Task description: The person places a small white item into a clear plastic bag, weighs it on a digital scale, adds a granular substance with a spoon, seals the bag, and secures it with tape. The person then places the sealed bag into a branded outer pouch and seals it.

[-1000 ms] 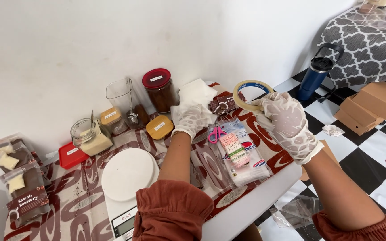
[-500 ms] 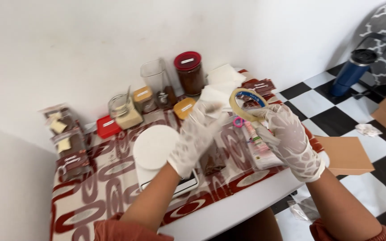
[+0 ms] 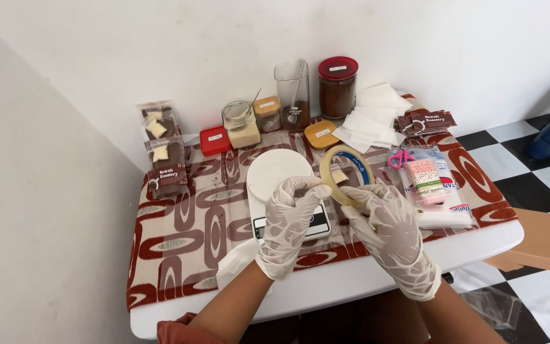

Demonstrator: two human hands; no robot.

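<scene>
So far only the handling of the yellowish roll of clear adhesive tape (image 3: 346, 176) shows: the gloved right hand (image 3: 389, 232) grips it above the white kitchen scale (image 3: 282, 191), the gloved left hand (image 3: 291, 223) pinching its edge, no strip visibly pulled free yet.

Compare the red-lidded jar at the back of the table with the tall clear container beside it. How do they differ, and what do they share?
The red-lidded jar is closed, while the tall clear container stands open. The jar is round and filled with dark brown powder; the container looks squarer and nearly empty, with a spoon inside. The container stands slightly taller. Both are see-through, upright and near the wall.
</scene>
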